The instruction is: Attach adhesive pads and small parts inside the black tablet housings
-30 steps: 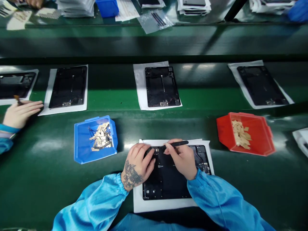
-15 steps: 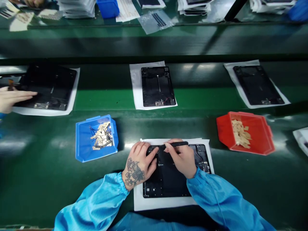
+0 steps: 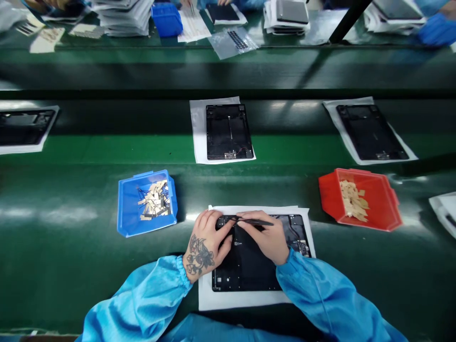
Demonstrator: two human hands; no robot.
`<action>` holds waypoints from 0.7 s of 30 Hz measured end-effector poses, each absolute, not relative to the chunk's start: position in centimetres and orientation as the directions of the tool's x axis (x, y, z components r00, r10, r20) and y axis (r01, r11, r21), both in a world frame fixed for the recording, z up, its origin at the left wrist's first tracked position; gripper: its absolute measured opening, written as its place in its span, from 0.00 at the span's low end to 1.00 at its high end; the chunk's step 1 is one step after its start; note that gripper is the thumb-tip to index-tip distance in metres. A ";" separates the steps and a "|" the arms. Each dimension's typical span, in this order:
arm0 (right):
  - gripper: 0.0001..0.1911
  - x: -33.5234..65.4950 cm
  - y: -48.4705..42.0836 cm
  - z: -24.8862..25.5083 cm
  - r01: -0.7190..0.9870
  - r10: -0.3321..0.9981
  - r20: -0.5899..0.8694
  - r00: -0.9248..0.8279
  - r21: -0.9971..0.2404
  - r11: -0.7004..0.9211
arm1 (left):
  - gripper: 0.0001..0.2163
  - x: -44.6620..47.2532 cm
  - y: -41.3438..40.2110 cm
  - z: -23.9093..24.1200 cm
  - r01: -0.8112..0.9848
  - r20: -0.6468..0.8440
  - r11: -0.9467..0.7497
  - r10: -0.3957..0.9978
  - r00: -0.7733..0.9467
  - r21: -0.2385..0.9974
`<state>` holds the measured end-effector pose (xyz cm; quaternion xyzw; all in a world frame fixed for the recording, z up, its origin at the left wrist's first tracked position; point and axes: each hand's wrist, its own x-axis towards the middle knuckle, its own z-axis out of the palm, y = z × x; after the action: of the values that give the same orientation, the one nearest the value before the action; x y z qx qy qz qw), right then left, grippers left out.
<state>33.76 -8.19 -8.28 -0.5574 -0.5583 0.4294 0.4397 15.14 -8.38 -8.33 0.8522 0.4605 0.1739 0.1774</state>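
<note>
Before me a black tablet housing [image 3: 252,266] with its inside showing lies on a white sheet [image 3: 245,300]. My left hand [image 3: 205,244] rests over its upper left corner, with the index finger and thumb stretched out apart on the housing. Pinched in my right hand [image 3: 270,240] is a slim pair of black tweezers [image 3: 258,222], held nearly level. Their tip points left and meets the housing's top edge beside my left index fingertip. What lies right under the tip is too small to make out.
A blue bin [image 3: 128,206] of small pale pieces with dark wires stands left; a red bin [image 3: 383,202] of beige pieces stands right. Beyond lie more tablet housings [image 3: 230,130] on sheets. Co-workers' hands and stacked sheets [image 3: 123,19] show on the far bench.
The tweezers have turned in my right hand and their tip has shifted left to my left index finger. A co-worker's hand and the housing under it have left the view at left.
</note>
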 end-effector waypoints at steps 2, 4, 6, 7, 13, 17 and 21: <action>0.02 33.6 -8.1 -8.4 0.238 0.998 0.048 -0.033 -0.970 0.054 | 0.18 15.0 -8.4 -8.4 0.721 0.143 -0.508 0.851 0.506 0.472; 0.04 33.6 -8.0 -8.4 0.236 0.995 0.080 -0.061 -0.967 0.092 | 0.18 15.0 -8.4 -8.5 0.715 0.160 -0.514 0.848 0.505 0.474; 0.05 33.6 -8.0 -8.4 0.237 0.989 0.124 -0.084 -0.961 0.141 | 0.17 15.0 -8.4 -8.5 0.707 0.172 -0.523 0.844 0.508 0.476; 0.05 33.6 -7.9 -8.3 0.236 0.985 0.144 -0.094 -0.958 0.162 | 0.17 15.0 -8.4 -8.6 0.705 0.174 -0.524 0.843 0.508 0.478; 0.03 33.8 -7.7 -7.6 0.240 0.997 -0.043 -0.058 -0.970 -0.028 | 0.16 15.0 -8.4 -8.6 0.711 0.150 -0.505 0.852 0.501 0.490; 0.14 35.5 -7.3 -6.2 0.215 0.984 -0.118 0.133 -0.966 -0.145 | 0.18 15.0 -8.4 -8.5 0.717 0.129 -0.493 0.856 0.500 0.493; 0.12 37.9 -6.4 -5.1 0.550 0.997 -0.079 -0.013 -0.833 -0.059 | 0.20 14.7 -8.3 -8.3 0.690 0.123 -0.496 0.848 0.515 0.527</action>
<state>37.87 -6.38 -5.10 -0.6311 -0.6128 0.3620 0.3083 14.69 -8.25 -8.35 0.8444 0.4554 0.1868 0.2113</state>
